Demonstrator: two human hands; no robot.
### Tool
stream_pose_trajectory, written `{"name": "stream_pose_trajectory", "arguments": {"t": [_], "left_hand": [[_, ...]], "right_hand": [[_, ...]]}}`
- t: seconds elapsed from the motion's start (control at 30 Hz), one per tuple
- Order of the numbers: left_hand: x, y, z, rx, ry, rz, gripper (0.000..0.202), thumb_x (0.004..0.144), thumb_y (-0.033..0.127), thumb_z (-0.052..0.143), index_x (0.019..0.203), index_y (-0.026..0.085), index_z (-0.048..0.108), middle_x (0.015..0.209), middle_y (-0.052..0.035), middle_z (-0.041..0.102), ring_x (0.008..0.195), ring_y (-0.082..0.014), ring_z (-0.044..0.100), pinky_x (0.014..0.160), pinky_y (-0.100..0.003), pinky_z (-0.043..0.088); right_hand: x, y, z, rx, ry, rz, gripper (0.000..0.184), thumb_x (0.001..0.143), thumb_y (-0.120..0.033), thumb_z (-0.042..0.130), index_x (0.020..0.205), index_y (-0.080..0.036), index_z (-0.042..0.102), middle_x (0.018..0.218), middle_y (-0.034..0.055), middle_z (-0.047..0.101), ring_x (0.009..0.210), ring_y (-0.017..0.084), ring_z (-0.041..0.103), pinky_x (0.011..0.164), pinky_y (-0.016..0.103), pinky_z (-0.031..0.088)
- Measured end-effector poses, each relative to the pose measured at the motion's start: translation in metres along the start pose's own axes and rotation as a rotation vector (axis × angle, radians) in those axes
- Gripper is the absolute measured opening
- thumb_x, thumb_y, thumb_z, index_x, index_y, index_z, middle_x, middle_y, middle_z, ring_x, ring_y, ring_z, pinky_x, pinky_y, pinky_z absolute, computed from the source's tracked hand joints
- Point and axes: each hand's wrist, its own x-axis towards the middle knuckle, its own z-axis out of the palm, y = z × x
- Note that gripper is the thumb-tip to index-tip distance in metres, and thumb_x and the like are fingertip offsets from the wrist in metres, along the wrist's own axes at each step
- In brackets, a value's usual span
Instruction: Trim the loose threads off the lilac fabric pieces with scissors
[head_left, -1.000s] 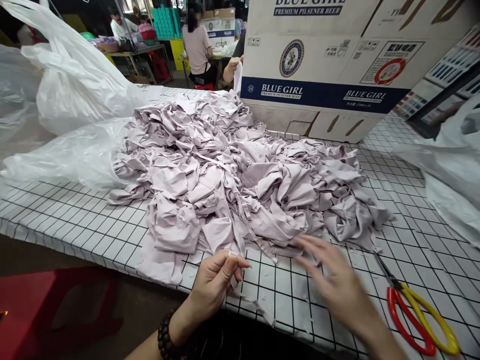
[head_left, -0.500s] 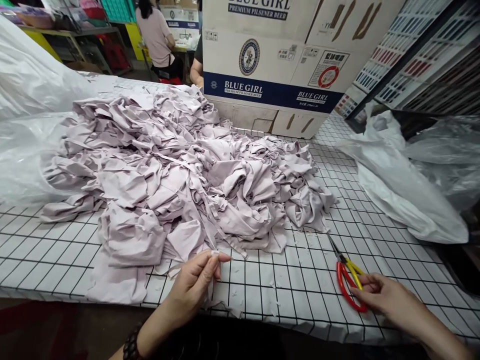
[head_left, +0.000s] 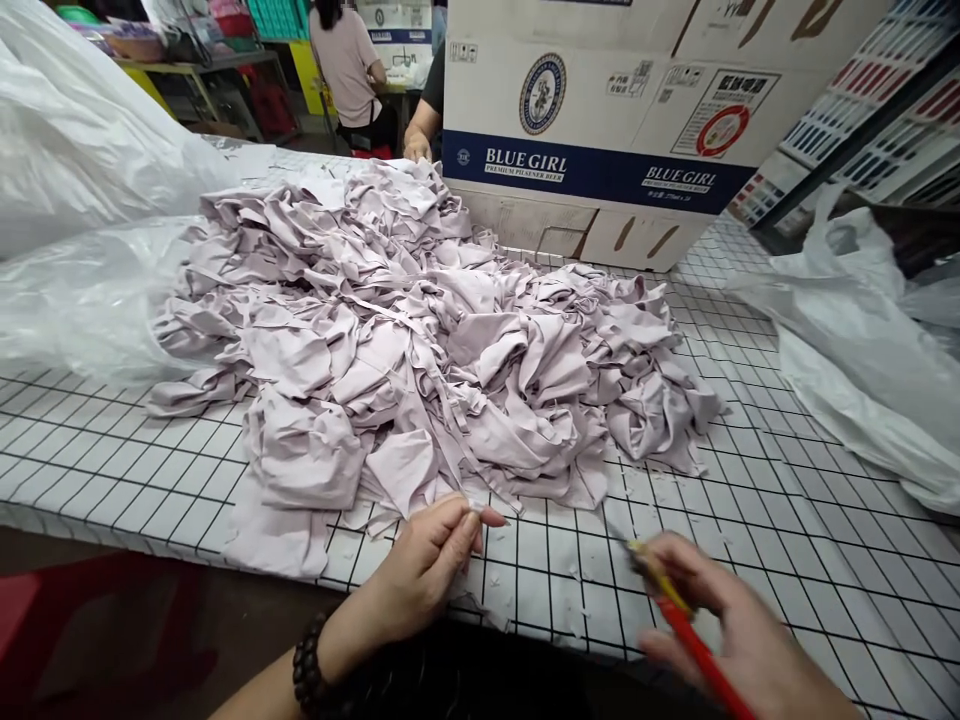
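Observation:
A heap of crumpled pale lilac fabric pieces (head_left: 420, 340) spreads over the table in front of me. My left hand (head_left: 429, 565) is closed at the heap's near edge, thumb and forefinger pinching the end of a narrow fabric strip (head_left: 452, 455) that runs back into the pile. What lies inside the curled fingers is hidden. To the right, my right hand (head_left: 724, 610) grips a pair of scissors (head_left: 694, 640) with red and yellow handles. Motion smears both. Their dark blades point up and left toward the left hand, apart from the fabric.
A tall white beer carton (head_left: 585, 110) stands behind the heap. Clear plastic sheeting (head_left: 97, 290) lies at left, a white plastic bag (head_left: 855, 330) at right. Small scraps dot the grid-patterned tablecloth (head_left: 750, 500). Another person's arm (head_left: 424, 125) shows beside the carton; a person (head_left: 349, 70) sits farther back.
My right hand has brought the scissors leftward, closer to my left hand, and turned them. The left hand keeps its pinch. The whole view has shifted, so the table things appear farther right.

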Motion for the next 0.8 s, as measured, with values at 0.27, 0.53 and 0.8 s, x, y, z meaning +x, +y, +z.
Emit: {"name": "stream_pose_trajectory", "arguments": {"t": [0.27,0.53,0.8], "left_hand": [[-0.005,-0.008,-0.005,0.075,-0.013,0.032,0.035,0.101,0.032,0.034,0.073,0.018,0.049,0.071,0.0001,0.049,0.067,-0.0137,0.047,0.064,-0.025,0.037],[-0.005,-0.006,-0.005,0.059,-0.027,0.052,0.034,0.101,0.032,0.034,0.073,0.019,0.048,0.072,-0.0001,0.049,0.068,-0.0144,0.048,0.066,-0.026,0.037],[-0.009,-0.005,-0.007,-0.013,-0.053,0.026,0.034,0.101,0.034,0.035,0.074,0.019,0.048,0.071,0.0009,0.049,0.066,-0.0129,0.047,0.064,-0.024,0.038]], "right_hand": [[0.028,-0.071,0.039,-0.391,-0.122,-0.173,0.041,0.066,-0.057,0.072,0.083,-0.025,0.052,0.075,-0.0011,0.065,0.066,0.020,0.058,0.062,0.033,0.046],[0.029,-0.067,0.040,-0.415,-0.082,-0.302,0.039,0.069,-0.056,0.071,0.081,-0.025,0.052,0.072,-0.0011,0.066,0.061,0.018,0.058,0.059,0.031,0.046],[0.031,-0.071,0.039,-0.406,-0.139,-0.277,0.039,0.072,-0.058,0.069,0.079,-0.025,0.050,0.070,-0.0024,0.064,0.061,0.018,0.057,0.059,0.031,0.046]]}}
